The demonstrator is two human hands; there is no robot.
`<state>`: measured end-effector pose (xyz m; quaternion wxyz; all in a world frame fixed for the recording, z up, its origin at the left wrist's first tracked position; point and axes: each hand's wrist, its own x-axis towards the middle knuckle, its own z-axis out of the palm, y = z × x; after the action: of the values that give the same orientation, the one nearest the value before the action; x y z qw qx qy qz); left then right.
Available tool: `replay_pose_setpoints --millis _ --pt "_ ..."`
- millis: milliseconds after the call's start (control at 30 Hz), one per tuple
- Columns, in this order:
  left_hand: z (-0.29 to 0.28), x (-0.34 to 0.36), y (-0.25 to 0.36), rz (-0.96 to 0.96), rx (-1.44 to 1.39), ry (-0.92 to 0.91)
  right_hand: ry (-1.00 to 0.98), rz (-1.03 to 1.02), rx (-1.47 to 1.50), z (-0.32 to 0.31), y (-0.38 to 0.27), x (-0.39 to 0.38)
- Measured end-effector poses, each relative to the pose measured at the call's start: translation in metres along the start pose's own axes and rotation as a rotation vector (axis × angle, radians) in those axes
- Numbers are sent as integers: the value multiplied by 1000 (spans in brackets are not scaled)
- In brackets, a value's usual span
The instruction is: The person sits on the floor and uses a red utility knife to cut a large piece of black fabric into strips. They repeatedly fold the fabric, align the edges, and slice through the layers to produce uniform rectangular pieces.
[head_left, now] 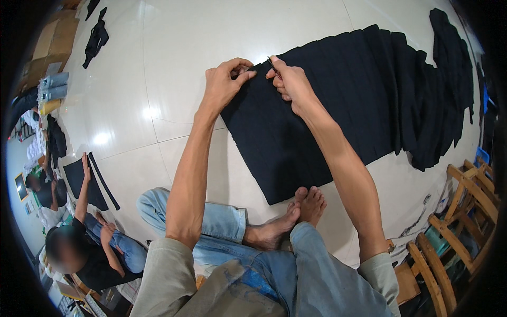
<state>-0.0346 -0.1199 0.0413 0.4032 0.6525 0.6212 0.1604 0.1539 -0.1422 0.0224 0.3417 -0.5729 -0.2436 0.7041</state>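
Note:
A black fabric (327,121) in wide layered panels is spread on the tiled floor, fanning into loose folds at the right. My left hand (227,79) pinches its top edge near the upper left corner. Just right of it, my right hand (288,82) is closed on a small dark cutting tool (272,66), apparently snips, at the same edge; the blades are mostly hidden. My bare feet (309,203) lie by the fabric's lower edge.
Dark scraps (96,37) lie upper left. Two co-workers (95,259) (53,193) are at left, one reaching over dark cloth (82,185), near cardboard boxes (53,42) and stacked goods. Wooden stools (465,195) stand at lower right.

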Motion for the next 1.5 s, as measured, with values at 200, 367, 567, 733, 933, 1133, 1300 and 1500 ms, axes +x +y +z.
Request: replay_pose_setpoints --millis 200,367,567,733,933,1133,1300,1500 --pt "-26 -19 -28 -130 -74 -36 -178 83 4 22 8 -26" --pt "-20 -21 -21 -123 -113 -4 -77 65 30 43 21 -13" --pt "-13 -20 -25 -104 -79 66 -45 116 -22 47 13 -9" --pt "-13 -22 -24 -85 -76 89 -48 123 -6 47 11 -5" --pt "-13 -22 -30 7 -30 62 -34 114 -24 48 12 -2" --pt "-15 -26 -34 -5 -42 98 -35 68 28 49 16 -7" --pt "-39 -38 -47 -140 -58 22 -170 129 16 59 26 -35" --pt "-38 -43 -56 -131 -195 71 -166 116 41 78 35 -22"
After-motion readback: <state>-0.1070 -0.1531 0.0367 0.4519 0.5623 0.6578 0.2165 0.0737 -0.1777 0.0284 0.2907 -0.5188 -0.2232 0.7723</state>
